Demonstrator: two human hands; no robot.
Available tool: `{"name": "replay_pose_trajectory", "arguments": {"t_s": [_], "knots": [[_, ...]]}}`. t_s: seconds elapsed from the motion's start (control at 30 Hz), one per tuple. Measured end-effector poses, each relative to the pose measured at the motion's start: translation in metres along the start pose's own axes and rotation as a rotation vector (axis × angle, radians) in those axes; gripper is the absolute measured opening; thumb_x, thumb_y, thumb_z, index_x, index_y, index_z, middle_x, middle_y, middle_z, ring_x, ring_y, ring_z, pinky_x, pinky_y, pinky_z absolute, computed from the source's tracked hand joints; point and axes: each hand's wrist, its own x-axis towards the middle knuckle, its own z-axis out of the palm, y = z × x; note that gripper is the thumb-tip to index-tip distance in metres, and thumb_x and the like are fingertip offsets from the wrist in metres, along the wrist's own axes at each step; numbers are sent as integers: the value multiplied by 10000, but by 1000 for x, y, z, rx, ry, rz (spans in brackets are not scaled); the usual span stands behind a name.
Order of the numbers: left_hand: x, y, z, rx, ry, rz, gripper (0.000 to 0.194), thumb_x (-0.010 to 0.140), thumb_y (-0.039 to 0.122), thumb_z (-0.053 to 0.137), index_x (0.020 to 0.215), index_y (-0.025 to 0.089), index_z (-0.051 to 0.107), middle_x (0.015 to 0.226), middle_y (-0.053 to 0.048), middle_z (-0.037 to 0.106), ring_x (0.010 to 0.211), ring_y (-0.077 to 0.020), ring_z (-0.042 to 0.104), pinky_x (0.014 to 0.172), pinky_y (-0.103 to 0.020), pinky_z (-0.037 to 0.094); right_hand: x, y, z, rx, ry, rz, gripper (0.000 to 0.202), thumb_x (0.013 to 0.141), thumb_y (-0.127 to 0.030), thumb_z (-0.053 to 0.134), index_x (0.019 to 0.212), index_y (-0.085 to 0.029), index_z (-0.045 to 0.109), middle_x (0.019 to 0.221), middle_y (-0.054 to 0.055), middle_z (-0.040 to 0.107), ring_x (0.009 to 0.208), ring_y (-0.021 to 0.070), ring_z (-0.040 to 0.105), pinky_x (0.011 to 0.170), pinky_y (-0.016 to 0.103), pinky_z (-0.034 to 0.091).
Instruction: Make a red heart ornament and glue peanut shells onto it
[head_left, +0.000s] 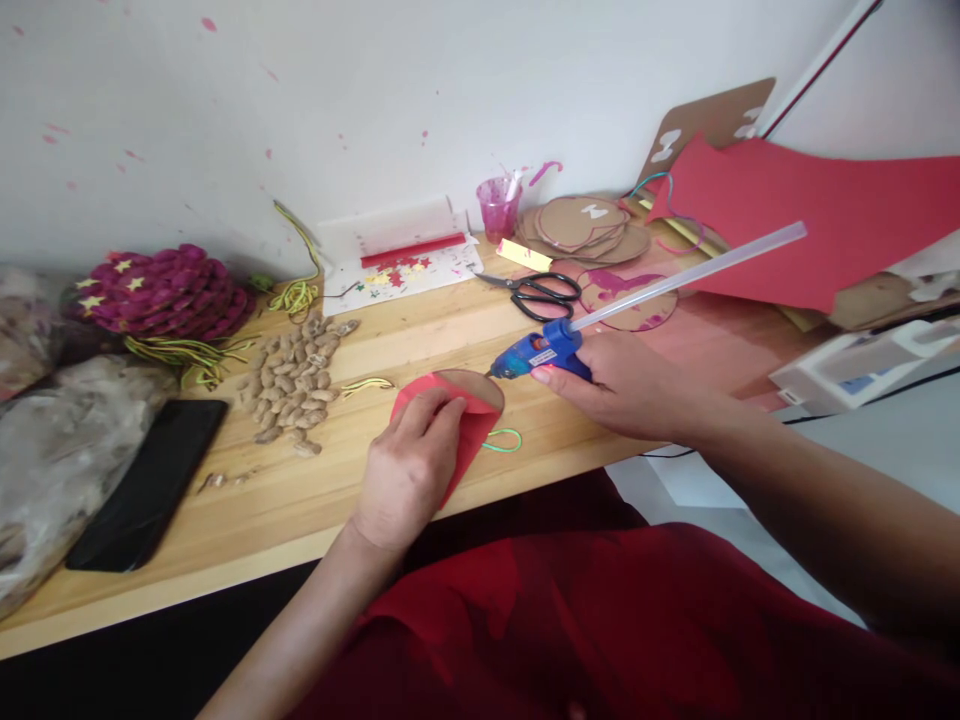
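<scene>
Grasping a blue glue gun in the right hand, with its tip at or just beside the rim of a cardboard disc. Pinching red paper over that disc with the left hand, near the front edge of the surface. Has part covered, leaving a brown crescent bare; seems about midway. Shows bare discs stacked toward the back edge.

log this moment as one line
left hand: pinches red paper over cardboard | right hand: holds blue glue gun, nozzle near cardboard's edge | scissors: on table
</scene>
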Motion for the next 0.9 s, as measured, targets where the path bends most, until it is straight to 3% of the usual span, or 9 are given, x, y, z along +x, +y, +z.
{"name": "replay_pose_trajectory", "arguments": {"t_s": [0.67, 0.9], "knots": [[2, 2, 0, -2, 11, -1, 185, 976, 142, 572, 1123, 155, 683, 1105, -95, 712, 902, -185, 706, 770, -282, 594, -13, -4, -7, -53, -47, 37, 405, 966, -470, 451, 645, -224, 429, 662, 65, 568, 633, 198, 509, 621, 343, 329], [0, 0, 2, 27, 8, -11, 207, 943, 110, 594, 1117, 165, 691, 1134, -82, 713, 907, -204, 710, 758, -302, 598, -17, 0, -8, -62, -46, 45, 391, 967, -500, 437, 708, -214, 498, 760, 96, 624, 699, 228, 553, 653, 355, 353]]}}
